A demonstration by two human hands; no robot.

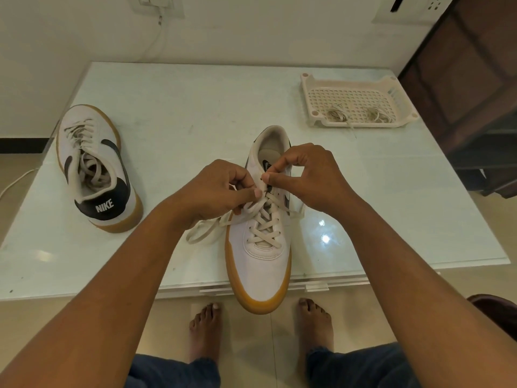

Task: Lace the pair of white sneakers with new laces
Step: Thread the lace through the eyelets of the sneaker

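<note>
- The near sneaker (pixel 260 247) stands at the middle of the table's (pixel 181 113) near edge. Its gum-soled toe hangs over that edge and its heel points to the far side.
- Its lace (pixel 264 222) crosses up the eyelets, and one loose end lies looped on the table just left of the shoe.
- The left hand (pixel 215 189) has curled fingers, with thumb and forefinger pinching the lace at the upper left eyelets.
- The right hand (pixel 310 177) also has bent fingers. Its thumb and forefinger tips pinch the lace at the top right eyelets, almost touching the left hand.
- The second sneaker (pixel 95 166) sits by the table's left edge, laced, with its slack ends tucked inside and its heel towards the near side.
- A cream basket (pixel 363 124) sits at the far right corner and holds two lace bundles (pixel 338 114).
- Bare feet (pixel 205 323) stand on the floor below the near edge.
</note>
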